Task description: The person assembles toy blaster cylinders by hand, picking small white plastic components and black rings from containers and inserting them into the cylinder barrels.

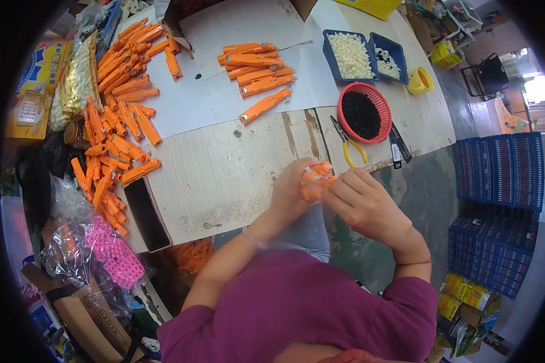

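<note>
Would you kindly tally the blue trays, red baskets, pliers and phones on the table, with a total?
Blue trays: 2
Red basket: 1
Pliers: 1
Phone: 1
Total: 5
The orange pieces are left out; they overlap too much for a sure count.

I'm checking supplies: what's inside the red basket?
The red basket holds a heap of small black pieces. They cover its bottom, so anything beneath the top layer cannot be seen.
</note>
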{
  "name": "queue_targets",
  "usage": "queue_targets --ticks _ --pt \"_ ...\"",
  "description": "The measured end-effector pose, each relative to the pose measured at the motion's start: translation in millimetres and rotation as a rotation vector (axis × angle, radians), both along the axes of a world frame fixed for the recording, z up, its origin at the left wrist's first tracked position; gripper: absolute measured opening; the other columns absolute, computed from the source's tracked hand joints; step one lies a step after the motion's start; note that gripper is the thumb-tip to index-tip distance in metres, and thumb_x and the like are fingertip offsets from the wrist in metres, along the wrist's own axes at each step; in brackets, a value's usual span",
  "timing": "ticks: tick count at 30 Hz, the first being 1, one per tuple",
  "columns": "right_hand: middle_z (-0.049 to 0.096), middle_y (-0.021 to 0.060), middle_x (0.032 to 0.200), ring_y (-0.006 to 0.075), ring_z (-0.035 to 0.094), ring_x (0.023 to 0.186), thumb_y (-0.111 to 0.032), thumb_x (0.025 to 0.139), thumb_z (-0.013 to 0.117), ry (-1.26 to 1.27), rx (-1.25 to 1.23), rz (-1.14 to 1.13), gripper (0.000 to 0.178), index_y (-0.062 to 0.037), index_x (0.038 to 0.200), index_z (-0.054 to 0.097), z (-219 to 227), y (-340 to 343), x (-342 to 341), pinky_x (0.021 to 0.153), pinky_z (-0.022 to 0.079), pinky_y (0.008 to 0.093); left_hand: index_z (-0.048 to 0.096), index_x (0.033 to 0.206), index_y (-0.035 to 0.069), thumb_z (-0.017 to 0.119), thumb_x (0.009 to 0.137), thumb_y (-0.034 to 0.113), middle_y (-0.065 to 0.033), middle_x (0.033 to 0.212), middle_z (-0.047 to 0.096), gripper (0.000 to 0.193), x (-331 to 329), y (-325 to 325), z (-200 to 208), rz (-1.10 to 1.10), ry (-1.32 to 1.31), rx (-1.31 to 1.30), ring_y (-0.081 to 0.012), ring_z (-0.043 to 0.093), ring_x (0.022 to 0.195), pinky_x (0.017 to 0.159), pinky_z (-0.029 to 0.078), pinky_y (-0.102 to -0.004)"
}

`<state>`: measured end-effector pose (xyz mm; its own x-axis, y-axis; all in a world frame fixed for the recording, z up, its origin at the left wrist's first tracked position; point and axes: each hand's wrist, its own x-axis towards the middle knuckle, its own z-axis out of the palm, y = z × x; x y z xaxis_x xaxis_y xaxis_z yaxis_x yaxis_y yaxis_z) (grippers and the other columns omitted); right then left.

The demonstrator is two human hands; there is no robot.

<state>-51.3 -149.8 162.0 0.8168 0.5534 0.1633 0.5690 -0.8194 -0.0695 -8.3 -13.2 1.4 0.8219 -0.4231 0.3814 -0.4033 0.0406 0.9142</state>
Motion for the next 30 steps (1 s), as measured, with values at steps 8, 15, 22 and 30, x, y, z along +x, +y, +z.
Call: queue_targets --ticks 8,15,22,30 --pt "0.051 0.0067 0.078 0.0195 0.05 0.084 -0.012 0.065 0.06 0.104 -0.214 0.088 0.012 -0.0059 0.074 0.055 10.1 5.4 9.2 0.073 0.039 0.0303 0.048 0.118 0.007 0.079 0.064 0.016 -0.0132 0.108 0.059 0.063 0.5 -1.2 -1.2 0.018 -0.069 0.033 -0.0344 0.06 0.096 0.081 0.049 -0.0397" --pt "0.054 0.0049 0.073 0.0215 0.051 0.076 -0.008 0.063 0.061 0.27 -0.104 -0.076 0.011 -0.006 0.073 0.057 9.9 8.6 17.4 0.068 0.04 0.0341 0.047 0.119 0.008 0.079 0.064 0.016 -0.0121 0.111 0.059 0.064 -0.3 2.4 4.1 0.017 -0.056 0.055 -0.0343 0.06 0.097 0.08 0.049 -0.0406" --pt "0.051 0.0067 0.063 0.024 0.05 0.062 -0.014 0.075 0.07 -0.037 0.381 -0.31 0.016 -0.0044 0.068 0.059 -3.5 -11.4 3.9 0.058 0.038 0.0354 0.048 0.121 0.009 0.076 0.069 0.014 -0.0114 0.105 0.062 0.059 29.9 10.3 21.3 0.052 -0.423 0.192 -0.0309 0.064 0.082 0.068 0.053 -0.0369" --pt "0.05 0.0077 0.06 0.026 0.049 0.059 -0.015 0.076 0.071 -0.059 0.559 -0.493 0.021 -0.0041 0.065 0.058 -55.5 -16.5 -10.7 0.056 0.038 0.0365 0.042 0.133 0.012 0.072 0.07 0.04 -0.0157 0.136 0.041 0.075 122.0 10.6 33.1 0.053 -0.586 0.913 -0.0363 0.036 0.129 0.104 0.025 -0.0545"
